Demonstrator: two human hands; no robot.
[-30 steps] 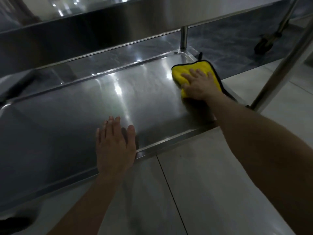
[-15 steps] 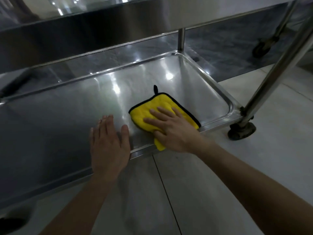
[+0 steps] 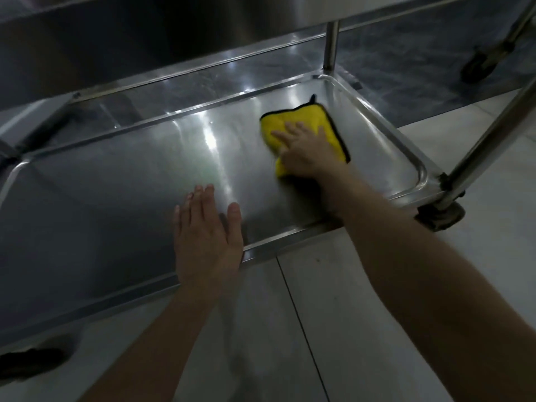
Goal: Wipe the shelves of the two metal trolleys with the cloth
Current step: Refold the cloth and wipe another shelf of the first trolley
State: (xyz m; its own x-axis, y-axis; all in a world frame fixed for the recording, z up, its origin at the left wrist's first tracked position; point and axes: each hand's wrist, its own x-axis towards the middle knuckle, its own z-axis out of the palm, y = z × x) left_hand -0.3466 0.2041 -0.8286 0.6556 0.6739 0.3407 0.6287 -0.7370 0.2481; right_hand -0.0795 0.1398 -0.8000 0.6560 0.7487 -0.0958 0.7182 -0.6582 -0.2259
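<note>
A yellow cloth (image 3: 301,120) with a black border lies on the right half of the trolley's bottom metal shelf (image 3: 116,192). My right hand (image 3: 307,152) presses flat on the cloth, fingers spread, covering its near part. My left hand (image 3: 207,236) rests palm down on the shelf's front rim, fingers together, holding nothing. The underside of the shelf above (image 3: 145,33) crosses the top of the view.
The trolley's front right leg (image 3: 493,134) slants down to a caster (image 3: 441,216) beside my right forearm. A rear post (image 3: 330,44) stands behind the cloth. Another caster (image 3: 478,65) sits at the far right. Pale tiled floor (image 3: 319,314) lies under my arms.
My right hand swept the cloth from the far right corner toward the shelf's front rim, then pushed it back away from me and to the right. My left hand stayed on the front rim.
</note>
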